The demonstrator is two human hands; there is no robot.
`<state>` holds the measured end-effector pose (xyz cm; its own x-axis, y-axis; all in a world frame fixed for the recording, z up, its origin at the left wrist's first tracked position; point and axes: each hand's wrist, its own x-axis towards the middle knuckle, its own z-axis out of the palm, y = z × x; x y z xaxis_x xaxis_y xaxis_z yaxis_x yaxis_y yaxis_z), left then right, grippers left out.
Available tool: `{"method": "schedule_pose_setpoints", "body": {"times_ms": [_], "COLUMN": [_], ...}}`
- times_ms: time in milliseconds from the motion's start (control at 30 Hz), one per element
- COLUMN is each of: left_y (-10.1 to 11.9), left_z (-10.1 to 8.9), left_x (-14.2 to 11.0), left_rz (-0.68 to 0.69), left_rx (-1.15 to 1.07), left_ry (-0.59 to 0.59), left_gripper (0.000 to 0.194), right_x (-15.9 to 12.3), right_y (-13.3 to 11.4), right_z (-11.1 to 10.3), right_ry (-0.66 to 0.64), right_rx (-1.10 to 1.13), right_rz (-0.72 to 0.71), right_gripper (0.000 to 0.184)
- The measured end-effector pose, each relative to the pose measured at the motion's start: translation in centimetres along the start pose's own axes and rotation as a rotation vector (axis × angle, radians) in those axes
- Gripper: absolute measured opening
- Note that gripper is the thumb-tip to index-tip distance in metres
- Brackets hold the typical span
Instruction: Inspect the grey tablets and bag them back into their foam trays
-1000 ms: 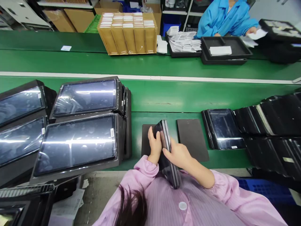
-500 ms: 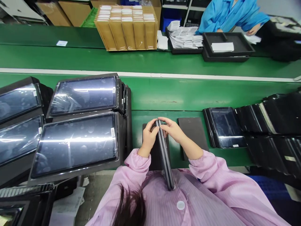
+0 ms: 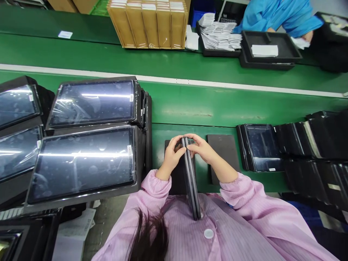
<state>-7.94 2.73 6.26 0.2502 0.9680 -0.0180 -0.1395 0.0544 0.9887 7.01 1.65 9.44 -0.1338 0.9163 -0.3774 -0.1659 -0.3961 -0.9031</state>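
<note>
Tablets (image 3: 191, 181), two thin slabs with dark faces and smooth greyish edges, stand face to face on their long narrow sides, slightly tilted, between the two hands and in front of the striped pink smock (image 3: 233, 221) with its round white button (image 3: 208, 233). The left hand (image 3: 170, 157) and the right hand (image 3: 205, 152) both grasp the far end of the pair, fingers curled round the corners from either side, thumbs meeting near the seam. Beneath and behind them, a flat matte black pad (image 3: 178, 177) lies on the smooth green table (image 3: 176, 101); a similar pad (image 3: 225, 154) with rounded corners lies just right of it. To the left, large glossy screens (image 3: 84, 163) under wrinkled clear film rest in thick dull-black holders, each bearing a small white label (image 3: 129, 150) whose print is too small to read. To the right, more dark tablets (image 3: 262, 146) lean in rows, the nearest reflecting a strip of light and carrying a white sticker near its lower edge. Across the table stand a tan divided carton (image 3: 152, 29) packed with white-topped items, a heap of folded white papers (image 3: 220, 36) and shallow black trays (image 3: 272, 43), beside a person's blue sleeve (image 3: 301, 18).
</note>
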Motion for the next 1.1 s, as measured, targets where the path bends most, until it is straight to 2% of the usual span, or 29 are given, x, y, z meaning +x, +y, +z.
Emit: {"method": "schedule_pose_setpoints", "body": {"times_ms": [100,433,600,800,867,967,1033,1100], "left_y": [-0.2,-0.3,-0.8,-0.7,-1.0,-2.7,-4.3,-5.4], "left_z": [-0.2,-0.4,-0.9,-0.8,-0.3,1.1,2.1,2.9], "left_x": [-0.2,-0.4,-0.7,-0.5,-1.7,-6.0,-9.4,-11.7], "left_rz": [0.006,0.024,0.061,0.070,0.074,0.125,0.203,0.245], "left_rx": [-0.025,0.037,0.067,0.117,0.146,0.224,0.289,0.332], "left_ry": [-0.069,-0.153,-0.250,-0.246,-0.168,0.022,0.035,0.054], "left_gripper": [0.046,0.051,0.069,0.072,0.071,0.063,0.059,0.057], "right_x": [-0.2,-0.4,-0.9,-0.7,-1.3,-3.7,-5.6,-7.0], "right_y": [0.1,0.8,0.7,0.6,1.7,5.4,8.5,10.6], "right_z": [-0.6,-1.6,-1.7,-2.0,-1.7,-0.5,0.7,1.9], "right_ry": [-0.064,-0.135,-0.209,-0.208,-0.146,0.026,0.131,0.207], "right_rx": [-0.015,-0.113,-0.140,-0.210,-0.258,-0.343,-0.391,-0.397], "right_rz": [-0.005,-0.006,-0.043,-0.069,-0.153,-0.419,-0.561,-0.603], "right_gripper": [0.052,0.066,0.079,0.080,0.080,0.074,0.062,0.055]}}
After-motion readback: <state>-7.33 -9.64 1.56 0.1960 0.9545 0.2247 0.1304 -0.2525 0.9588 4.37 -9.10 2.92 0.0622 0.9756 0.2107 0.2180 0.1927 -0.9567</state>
